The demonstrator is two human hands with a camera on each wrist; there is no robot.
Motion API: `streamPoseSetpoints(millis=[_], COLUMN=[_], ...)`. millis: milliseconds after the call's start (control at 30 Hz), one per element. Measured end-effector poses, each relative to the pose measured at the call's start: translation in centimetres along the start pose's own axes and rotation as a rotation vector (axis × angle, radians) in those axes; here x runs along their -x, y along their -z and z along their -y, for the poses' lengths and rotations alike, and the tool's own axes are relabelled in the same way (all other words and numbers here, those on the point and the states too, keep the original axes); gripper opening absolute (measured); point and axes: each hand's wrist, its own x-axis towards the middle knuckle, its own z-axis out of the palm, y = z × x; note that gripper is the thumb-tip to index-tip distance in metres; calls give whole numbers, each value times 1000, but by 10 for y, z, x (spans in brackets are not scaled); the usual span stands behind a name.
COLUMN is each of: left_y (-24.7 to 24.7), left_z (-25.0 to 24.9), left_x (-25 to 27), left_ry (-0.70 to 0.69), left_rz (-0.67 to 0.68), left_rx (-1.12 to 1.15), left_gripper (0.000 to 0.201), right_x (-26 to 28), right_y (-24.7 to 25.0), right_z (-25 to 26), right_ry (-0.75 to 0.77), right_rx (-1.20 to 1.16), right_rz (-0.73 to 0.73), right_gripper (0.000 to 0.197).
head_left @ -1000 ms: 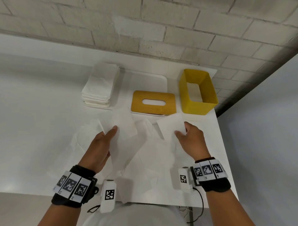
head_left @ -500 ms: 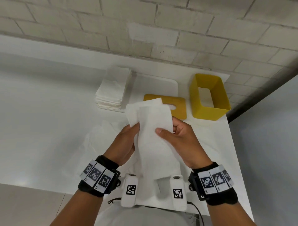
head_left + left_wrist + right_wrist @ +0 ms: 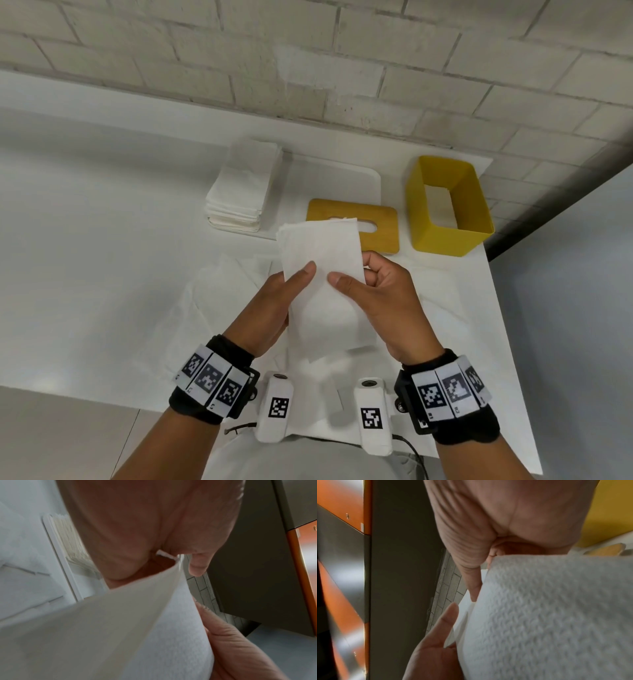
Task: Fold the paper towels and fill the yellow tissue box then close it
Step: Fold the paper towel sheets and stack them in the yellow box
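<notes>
Since the earlier frame, both hands have raised the paper towel (image 3: 322,270) off the desk (image 3: 102,240); left hand (image 3: 274,305) and right hand (image 3: 383,298) fingers pinch it mid-fold. I next crease it, then load the yellow box (image 3: 448,236).

The head camera looked forward and down from above the white surface (image 3: 85,274), taking in both hands, the yellow tissue box (image 3: 448,205) and the brick wall (image 3: 308,51) beyond. Each wrist camera sat very close under its palm, looking along the fingers; the folded paper towel (image 3: 322,260) filled much of both. All three views shared that towel; the brick wall showed in each too.
</notes>
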Motion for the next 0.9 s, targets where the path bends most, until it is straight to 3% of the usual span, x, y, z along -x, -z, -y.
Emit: streamPoseSetpoints(millis=[500,667,767,900], left_y=[5,12,19,19], left_z=[15,17,16,18], left_x=[-5,-6,-4,-3], left_ry=[86,108,99,95], left_rz=[-149,-228,-273,-289], left_rx=[-102,-102,-51,-25], left_gripper=[47,38,35,32], right_x=[-1,-9,-16,-23], right_y=[1,45,95,126], right_z=[-15,-33,-56,-77], right_ry=[-48,-51,-151,-392], right_rx=[56,341,787,887], right_rz=[-40,-212,-368,-385], right_gripper=[21,10,33,64])
